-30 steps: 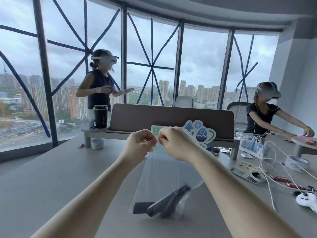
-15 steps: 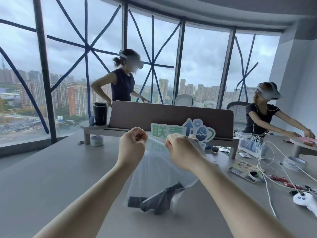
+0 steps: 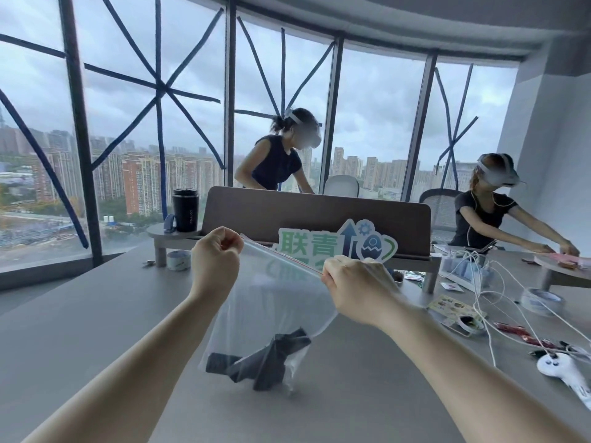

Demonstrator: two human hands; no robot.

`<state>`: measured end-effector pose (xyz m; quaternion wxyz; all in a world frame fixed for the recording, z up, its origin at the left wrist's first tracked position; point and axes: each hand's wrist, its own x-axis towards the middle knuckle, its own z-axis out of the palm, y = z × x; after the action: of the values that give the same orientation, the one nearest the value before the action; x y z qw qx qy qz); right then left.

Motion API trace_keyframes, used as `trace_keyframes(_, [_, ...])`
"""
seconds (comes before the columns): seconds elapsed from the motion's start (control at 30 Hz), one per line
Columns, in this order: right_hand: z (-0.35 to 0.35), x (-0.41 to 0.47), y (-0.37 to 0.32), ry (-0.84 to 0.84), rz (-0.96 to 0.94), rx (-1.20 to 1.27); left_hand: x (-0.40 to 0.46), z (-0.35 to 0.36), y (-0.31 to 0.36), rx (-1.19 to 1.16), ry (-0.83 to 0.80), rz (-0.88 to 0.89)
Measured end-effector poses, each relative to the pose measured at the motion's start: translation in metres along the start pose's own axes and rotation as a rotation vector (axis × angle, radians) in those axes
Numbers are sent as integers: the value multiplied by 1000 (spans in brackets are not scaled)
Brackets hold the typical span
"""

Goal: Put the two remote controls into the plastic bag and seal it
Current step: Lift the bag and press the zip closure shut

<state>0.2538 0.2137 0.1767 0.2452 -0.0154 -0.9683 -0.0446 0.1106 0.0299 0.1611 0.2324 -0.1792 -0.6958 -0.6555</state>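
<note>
A clear plastic bag (image 3: 271,302) hangs above the grey table (image 3: 80,330), its bottom resting near the surface. Two dark remote controls (image 3: 265,358) lie crossed at the bottom of the bag. My left hand (image 3: 215,262) pinches the left end of the bag's red-lined top strip. My right hand (image 3: 355,286) pinches the same strip further right. The strip is stretched taut between them, sloping down to the right.
A brown divider (image 3: 316,215) with a green and blue sign (image 3: 339,246) stands behind the bag. A black cup (image 3: 185,209) sits on a small shelf. White cables (image 3: 499,292), tape rolls and a white controller (image 3: 563,370) lie at the right. Two people work beyond the divider.
My hands have moved apart along the bag's top strip, the right one sliding right and down. The person behind the divider has walked from left to centre.
</note>
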Motion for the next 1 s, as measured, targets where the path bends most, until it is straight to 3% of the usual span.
trace_keyframes(0.33, [-15,-11,3,-14,8,-31,8,-17,-1,-50,45,-2])
trace_keyframes(0.57, [-16,9,-6,151,56,55,27,-32,-22,-77,6,-72])
trace_keyframes(0.87, [70,169,-37,201,227,410,120,-58,-92,-7,55,-237])
trace_keyframes(1.0, [86,234,-63,299,181,478,187,-73,-109,-91,103,-255])
